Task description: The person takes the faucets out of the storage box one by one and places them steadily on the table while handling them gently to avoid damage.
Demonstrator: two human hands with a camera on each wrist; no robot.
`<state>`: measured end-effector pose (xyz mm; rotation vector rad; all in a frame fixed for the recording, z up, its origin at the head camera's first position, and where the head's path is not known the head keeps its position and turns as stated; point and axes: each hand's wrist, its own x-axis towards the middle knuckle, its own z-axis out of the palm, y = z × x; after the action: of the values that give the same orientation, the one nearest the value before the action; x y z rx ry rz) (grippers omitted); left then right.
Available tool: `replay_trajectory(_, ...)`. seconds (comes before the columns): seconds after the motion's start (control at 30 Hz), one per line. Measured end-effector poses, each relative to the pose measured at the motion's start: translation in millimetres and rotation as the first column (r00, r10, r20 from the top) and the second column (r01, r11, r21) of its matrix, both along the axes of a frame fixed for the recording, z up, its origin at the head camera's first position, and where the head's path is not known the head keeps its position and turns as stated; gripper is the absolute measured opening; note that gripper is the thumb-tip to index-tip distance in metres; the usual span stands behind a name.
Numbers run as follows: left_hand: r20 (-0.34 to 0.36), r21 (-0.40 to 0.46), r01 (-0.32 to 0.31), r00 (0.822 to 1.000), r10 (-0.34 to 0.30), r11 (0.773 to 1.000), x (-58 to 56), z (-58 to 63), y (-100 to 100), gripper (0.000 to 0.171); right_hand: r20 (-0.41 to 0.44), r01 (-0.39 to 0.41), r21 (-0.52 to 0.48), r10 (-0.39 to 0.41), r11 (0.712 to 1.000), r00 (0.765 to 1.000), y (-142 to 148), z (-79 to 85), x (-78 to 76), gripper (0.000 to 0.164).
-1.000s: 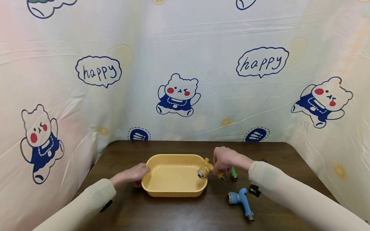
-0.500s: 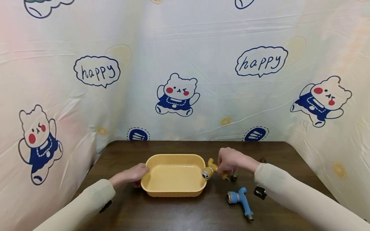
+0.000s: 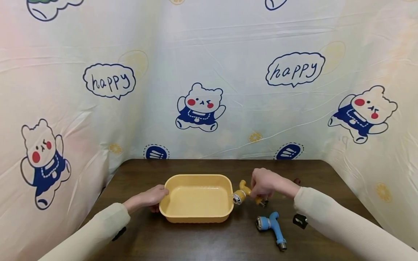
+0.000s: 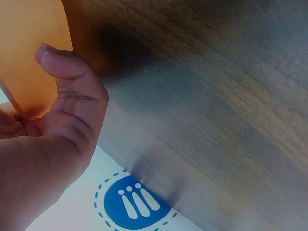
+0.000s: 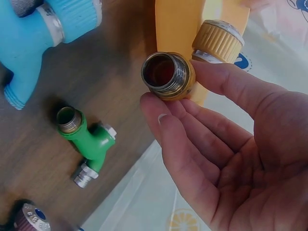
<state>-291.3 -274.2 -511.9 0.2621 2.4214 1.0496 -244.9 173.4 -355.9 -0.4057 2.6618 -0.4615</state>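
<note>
My left hand (image 3: 151,197) grips the left rim of a yellow plastic basin (image 3: 197,219), thumb over the edge. In the left wrist view its fingers curl against the basin wall (image 4: 29,53). Just off the basin's right side, my right hand (image 3: 263,182) pinches a yellow water tap (image 3: 240,195) by its threaded end. The right wrist view shows that bare metal thread (image 5: 168,76) between thumb and fingers, the tap's ribbed knob (image 5: 217,41) beyond. A blue tap (image 3: 275,228) lies on the table nearer the front.
A green tap (image 5: 90,139) rests on the dark wooden table (image 3: 202,241), mostly hidden behind the right hand in the head view. Farther right is a dark red knob (image 5: 32,219). Patterned cloth (image 3: 202,54) walls in the table at the back and sides.
My right hand has shifted right with the yellow tap, whose knob has gone from over the basin's right rim to just beside it. The left hand and the basin stay almost in place.
</note>
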Motion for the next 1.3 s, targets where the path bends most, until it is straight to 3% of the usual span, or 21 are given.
replay_trajectory(0.1,-0.004,0.001,-0.018,1.000,0.018,1.000,11.0,19.1,10,0.029,-0.002,0.003,-0.010,-0.003,1.000,1.000,5,-2.0,1.9,0.017)
replay_trajectory(0.17,-0.005,0.001,-0.024,1.000,0.024,1.000,16.0,25.7,14,0.029,0.000,0.003,-0.015,-0.003,1.000,1.000,8,-3.5,3.2,0.017)
replay_trajectory(0.23,-0.015,-0.001,-0.021,1.000,0.021,1.000,15.8,24.3,14,0.029,0.002,0.005,-0.020,-0.005,1.000,1.000,11,-4.8,4.4,0.017)
replay_trajectory(0.4,0.033,0.025,-0.072,0.997,0.071,0.997,-11.6,-15.0,-3,0.028,0.000,0.010,-0.025,-0.010,1.000,1.000,17,-6.7,7.2,0.017)
replay_trajectory(0.5,0.051,0.043,-0.086,0.995,0.084,0.995,-21.6,-28.7,-10,0.028,0.005,0.009,-0.032,-0.009,0.999,1.000,19,-7.3,8.7,0.017)
replay_trajectory(0.53,0.018,0.033,-0.052,0.999,0.052,0.998,-16.0,-21.5,-7,0.027,0.005,0.007,-0.033,-0.006,0.999,1.000,20,-7.7,9.1,0.017)
replay_trajectory(0.7,0.007,0.016,0.001,1.000,-0.001,1.000,-13.5,-19.8,-8,0.031,0.008,-0.003,-0.037,0.003,0.999,1.000,23,-10.5,11.2,0.018)
replay_trajectory(0.73,0.014,0.016,-0.008,1.000,0.008,1.000,-13.6,-19.8,-7,0.031,0.010,-0.002,-0.038,0.002,0.999,1.000,24,-11.0,11.8,0.018)
replay_trajectory(0.77,0.048,0.026,-0.034,0.998,0.032,0.999,-20.2,-28.3,-11,0.032,0.012,-0.001,-0.040,0.001,0.999,1.000,25,-11.5,12.4,0.018)
replay_trajectory(0.9,0.077,0.044,-0.096,0.993,0.092,0.994,-20.8,-29.1,-11,0.029,0.014,0.005,-0.040,-0.004,0.999,1.000,30,-13.5,14.4,0.019)
replay_trajectory(0.93,0.061,0.038,-0.081,0.995,0.078,0.996,-19.5,-28.2,-10,0.029,0.010,0.004,-0.038,-0.004,0.999,1.000,31,-13.9,14.8,0.020)
replay_trajectory(1.17,-0.017,0.012,0.016,1.000,-0.016,1.000,-0.8,-2.9,-2,0.032,0.015,0.026,-0.043,-0.025,0.999,1.000,40,-17.5,18.2,0.018)
replay_trajectory(1.23,0.002,0.025,0.000,1.000,0.000,1.000,-2.3,-4.9,-3,0.031,0.016,0.026,-0.052,-0.025,0.998,1.000,42,-18.3,19.1,0.017)
replay_trajectory(1.3,0.035,0.051,-0.031,0.999,0.029,0.998,-10.7,-17.1,-8,0.030,0.013,0.022,-0.062,-0.021,0.998,1.000,44,-19.4,19.8,0.016)
